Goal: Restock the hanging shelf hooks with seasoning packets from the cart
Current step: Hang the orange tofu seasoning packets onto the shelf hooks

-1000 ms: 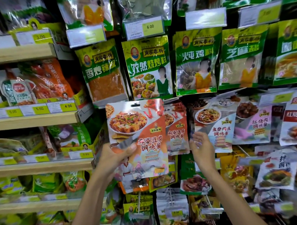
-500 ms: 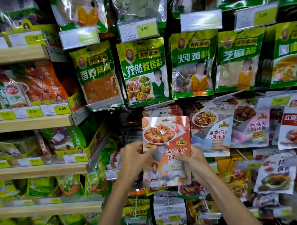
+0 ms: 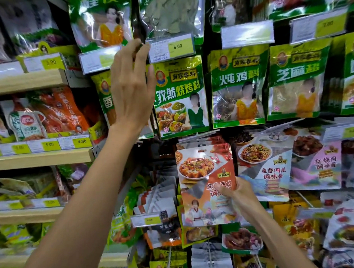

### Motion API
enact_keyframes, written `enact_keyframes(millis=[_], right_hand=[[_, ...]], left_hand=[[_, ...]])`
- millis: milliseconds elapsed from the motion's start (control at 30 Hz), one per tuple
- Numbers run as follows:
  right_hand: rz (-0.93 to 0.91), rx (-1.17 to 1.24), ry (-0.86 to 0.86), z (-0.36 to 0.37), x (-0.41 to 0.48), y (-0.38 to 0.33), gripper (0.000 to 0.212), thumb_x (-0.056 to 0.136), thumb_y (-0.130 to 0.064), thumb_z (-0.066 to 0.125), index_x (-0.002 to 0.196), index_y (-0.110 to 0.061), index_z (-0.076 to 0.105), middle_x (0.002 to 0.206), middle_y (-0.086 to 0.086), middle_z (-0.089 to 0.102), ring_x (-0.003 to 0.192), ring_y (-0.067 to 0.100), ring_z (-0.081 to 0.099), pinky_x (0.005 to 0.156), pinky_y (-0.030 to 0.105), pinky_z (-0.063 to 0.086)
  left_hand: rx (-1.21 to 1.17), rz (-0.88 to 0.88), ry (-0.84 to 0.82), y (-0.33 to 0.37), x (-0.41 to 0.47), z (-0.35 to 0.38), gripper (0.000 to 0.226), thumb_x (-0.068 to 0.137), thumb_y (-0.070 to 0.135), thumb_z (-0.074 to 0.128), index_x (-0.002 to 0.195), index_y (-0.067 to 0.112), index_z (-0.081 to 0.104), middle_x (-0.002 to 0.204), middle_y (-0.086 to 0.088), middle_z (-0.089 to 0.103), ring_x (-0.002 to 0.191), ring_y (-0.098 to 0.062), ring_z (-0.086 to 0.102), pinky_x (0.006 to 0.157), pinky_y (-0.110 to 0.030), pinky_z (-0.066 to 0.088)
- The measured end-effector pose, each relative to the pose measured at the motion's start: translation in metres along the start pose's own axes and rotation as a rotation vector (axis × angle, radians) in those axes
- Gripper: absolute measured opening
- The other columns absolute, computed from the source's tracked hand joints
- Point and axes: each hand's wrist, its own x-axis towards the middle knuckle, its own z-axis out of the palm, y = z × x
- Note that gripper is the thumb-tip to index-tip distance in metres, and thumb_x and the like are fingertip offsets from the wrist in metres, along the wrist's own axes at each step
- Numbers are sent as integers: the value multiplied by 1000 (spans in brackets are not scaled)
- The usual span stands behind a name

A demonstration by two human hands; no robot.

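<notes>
An orange mapo tofu seasoning packet (image 3: 201,173) hangs upright in the lower row of hooks, in front of more packets of the same kind. My right hand (image 3: 237,192) grips its right edge, thumb across the front. My left hand (image 3: 131,85) is raised high with fingers spread and holds nothing. Its fingertips reach the 6.00 price tag (image 3: 172,47) above the green cumin barbecue packet (image 3: 179,95).
Green seasoning packets (image 3: 237,85) fill the upper hooks, and sauce packets (image 3: 263,163) hang to the right of the orange one. Wooden shelves (image 3: 40,158) with yellow price labels stand at the left. More packets (image 3: 158,196) crowd the hooks below.
My left hand let go of the orange packet and rose to the 6.00 price tag. The packet moved up toward its hook, and my right hand alone holds it now.
</notes>
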Motion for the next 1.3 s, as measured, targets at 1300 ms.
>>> enact_keyframes(millis=[1300], right_hand=[[111,-19,163,11,12,-11,19,77,-10,77,91,-1,69,87,7,74,81,19,69,65,25,49]], left_hand=[[80,59,-190,4,34,67,52,102,35,28,136,0,44,133,-18,50,124,-31,46,109,-37,29]])
